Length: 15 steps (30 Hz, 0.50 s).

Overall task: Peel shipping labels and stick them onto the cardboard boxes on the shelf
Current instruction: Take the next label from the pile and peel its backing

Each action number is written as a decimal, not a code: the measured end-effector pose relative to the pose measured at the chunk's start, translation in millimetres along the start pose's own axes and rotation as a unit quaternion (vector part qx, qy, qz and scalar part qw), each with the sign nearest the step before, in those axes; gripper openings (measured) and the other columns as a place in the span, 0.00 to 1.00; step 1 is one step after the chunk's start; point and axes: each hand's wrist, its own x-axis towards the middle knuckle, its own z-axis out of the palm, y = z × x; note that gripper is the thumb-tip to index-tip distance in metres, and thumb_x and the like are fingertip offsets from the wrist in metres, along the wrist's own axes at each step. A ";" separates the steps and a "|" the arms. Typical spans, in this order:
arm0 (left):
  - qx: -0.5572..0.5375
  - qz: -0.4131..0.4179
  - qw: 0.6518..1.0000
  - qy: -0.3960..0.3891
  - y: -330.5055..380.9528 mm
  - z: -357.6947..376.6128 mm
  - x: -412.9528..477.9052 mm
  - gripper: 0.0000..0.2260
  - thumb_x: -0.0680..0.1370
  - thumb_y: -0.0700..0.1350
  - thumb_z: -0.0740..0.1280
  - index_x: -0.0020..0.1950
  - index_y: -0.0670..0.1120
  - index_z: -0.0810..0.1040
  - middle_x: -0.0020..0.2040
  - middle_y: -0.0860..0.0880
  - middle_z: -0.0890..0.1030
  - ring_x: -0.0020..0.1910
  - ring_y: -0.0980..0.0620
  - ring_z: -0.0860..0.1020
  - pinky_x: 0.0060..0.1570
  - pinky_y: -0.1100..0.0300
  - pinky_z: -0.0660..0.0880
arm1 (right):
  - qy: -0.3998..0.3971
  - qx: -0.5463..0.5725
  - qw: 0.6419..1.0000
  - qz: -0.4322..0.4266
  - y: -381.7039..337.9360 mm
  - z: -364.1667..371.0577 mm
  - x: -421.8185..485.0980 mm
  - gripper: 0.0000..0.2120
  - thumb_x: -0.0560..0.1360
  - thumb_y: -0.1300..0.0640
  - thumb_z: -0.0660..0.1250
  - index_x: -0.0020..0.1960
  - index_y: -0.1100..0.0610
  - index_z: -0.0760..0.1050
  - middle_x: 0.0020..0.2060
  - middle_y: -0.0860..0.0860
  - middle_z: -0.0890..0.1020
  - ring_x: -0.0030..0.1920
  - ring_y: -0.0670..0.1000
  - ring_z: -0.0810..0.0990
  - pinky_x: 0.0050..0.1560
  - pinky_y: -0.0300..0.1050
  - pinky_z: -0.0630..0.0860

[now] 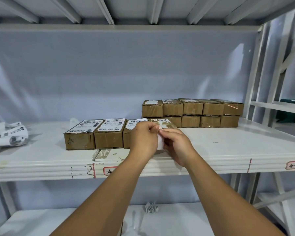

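Over the shelf [228, 150], just in front of the near boxes [108, 139], left hand [144, 138] and right hand [177, 145] both pinch a white label [160, 142]; a hasty peel could tear it or stick it to itself.

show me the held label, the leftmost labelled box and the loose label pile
held label [160, 142]: head view, visible white middle
leftmost labelled box [79, 141]: head view, brown front face
loose label pile [10, 136]: head view, middle of the curl
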 end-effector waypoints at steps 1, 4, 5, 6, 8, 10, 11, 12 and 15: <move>0.005 -0.001 1.000 -0.001 1.4 0.2 -0.5 0.08 0.79 0.40 0.63 0.48 0.43 0.82 0.43 0.51 0.79 0.44 0.54 0.75 0.33 0.66 0.65 | -0.006 0.001 1.000 0.001 -1.0 -0.1 -0.6 0.07 0.73 0.60 0.66 0.45 0.65 0.77 0.36 0.57 0.77 0.37 0.51 0.76 0.35 0.40 0.69; 0.016 -0.014 1.000 0.008 1.2 -1.5 -1.6 0.12 0.79 0.39 0.62 0.38 0.49 0.79 0.40 0.54 0.78 0.44 0.52 0.76 0.37 0.65 0.67 | -0.012 -0.069 0.997 -0.014 -2.5 3.9 -3.9 0.09 0.77 0.62 0.62 0.39 0.65 0.73 0.24 0.49 0.71 0.24 0.45 0.67 0.25 0.35 0.62; 0.022 -0.020 0.999 0.015 -1.0 -3.0 -2.5 0.14 0.79 0.39 0.62 0.35 0.51 0.76 0.39 0.55 0.78 0.44 0.51 0.77 0.40 0.64 0.69 | -0.010 -0.091 0.996 -0.019 -2.8 5.7 -5.0 0.13 0.78 0.63 0.61 0.34 0.63 0.71 0.21 0.47 0.69 0.22 0.44 0.65 0.23 0.35 0.60; 0.035 -0.022 0.999 0.021 -4.0 -4.3 -3.4 0.15 0.79 0.40 0.61 0.34 0.53 0.74 0.40 0.55 0.78 0.45 0.50 0.77 0.43 0.61 0.71 | -0.010 -0.106 0.994 -0.022 -4.1 8.5 -7.1 0.17 0.79 0.64 0.60 0.31 0.61 0.69 0.20 0.46 0.67 0.21 0.43 0.63 0.23 0.35 0.59; 0.063 -0.009 0.997 0.030 -11.1 -6.2 -5.0 0.14 0.79 0.41 0.61 0.35 0.54 0.73 0.45 0.52 0.80 0.47 0.48 0.78 0.48 0.56 0.74 | -0.016 -0.137 0.990 -0.026 -7.4 14.4 -11.3 0.21 0.79 0.65 0.59 0.28 0.58 0.66 0.18 0.44 0.65 0.21 0.42 0.61 0.24 0.35 0.58; 0.074 0.019 0.996 0.041 -15.1 -9.2 -6.8 0.12 0.79 0.40 0.60 0.41 0.56 0.76 0.51 0.50 0.80 0.51 0.48 0.77 0.51 0.54 0.74 | -0.013 -0.169 0.985 -0.027 -10.2 21.1 -12.7 0.21 0.79 0.65 0.59 0.27 0.57 0.64 0.19 0.43 0.64 0.21 0.42 0.61 0.26 0.37 0.58; 0.072 0.034 0.996 0.046 -15.0 -11.0 -7.6 0.12 0.79 0.40 0.59 0.46 0.55 0.78 0.52 0.50 0.79 0.52 0.49 0.77 0.51 0.56 0.73 | -0.002 -0.193 0.980 -0.035 -11.2 24.7 -12.8 0.21 0.79 0.64 0.60 0.27 0.57 0.64 0.19 0.44 0.64 0.23 0.43 0.62 0.28 0.38 0.59; 0.069 0.047 0.995 0.049 -13.6 -13.0 -8.2 0.13 0.80 0.39 0.59 0.50 0.54 0.80 0.52 0.51 0.77 0.51 0.50 0.76 0.48 0.59 0.71 | 0.015 -0.229 0.972 -0.053 -12.5 28.4 -13.0 0.20 0.78 0.62 0.61 0.27 0.56 0.65 0.20 0.45 0.65 0.25 0.45 0.64 0.30 0.41 0.60; 0.062 0.081 0.993 0.065 -5.3 -23.3 -11.6 0.15 0.80 0.36 0.59 0.58 0.50 0.80 0.46 0.52 0.71 0.42 0.58 0.72 0.39 0.73 0.64 | 0.065 -0.326 0.936 -0.113 -18.7 38.9 -15.1 0.15 0.76 0.57 0.64 0.31 0.56 0.71 0.22 0.44 0.70 0.29 0.46 0.68 0.35 0.42 0.65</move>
